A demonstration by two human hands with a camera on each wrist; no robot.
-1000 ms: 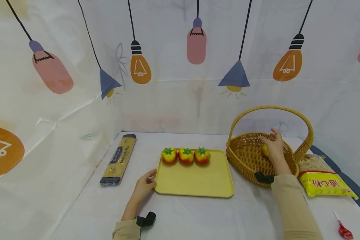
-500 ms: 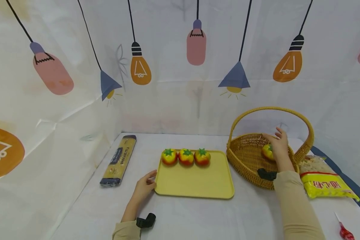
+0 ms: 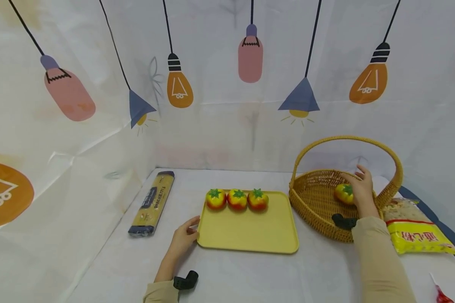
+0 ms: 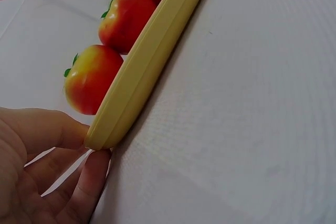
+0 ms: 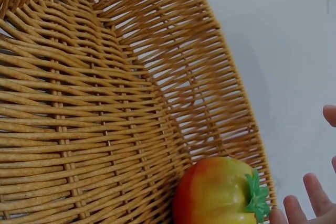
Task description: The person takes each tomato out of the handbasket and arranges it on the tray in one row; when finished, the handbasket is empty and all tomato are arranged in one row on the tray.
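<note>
My left hand (image 3: 183, 237) is at the left edge of a yellow tray (image 3: 250, 231); in the left wrist view its thumb and fingers (image 4: 95, 174) pinch the tray's corner. Three red-and-yellow toy tomatoes (image 3: 236, 200) with green leaf tops stand in a row along the tray's far side. At the right, a wicker basket (image 3: 312, 221) with a tall arched handle holds one more toy tomato (image 3: 342, 193). Over the basket's right side is my right hand (image 3: 364, 191), fingers spread and holding nothing. In the right wrist view, its fingertips (image 5: 315, 192) show beside that tomato (image 5: 215, 192).
A pack of spaghetti (image 3: 152, 204) lies at the left of the white table. Right of the basket is a yellow-and-clear bag of pasta (image 3: 418, 235), with a red-wrapped lollipop (image 3: 442, 296) nearer the front edge. A patterned cloth wall (image 3: 220, 139) stands behind.
My right hand has let go of the tomato in the basket and moved slightly right, leaving more of the tomato showing. My left hand stays at the tray's edge.
</note>
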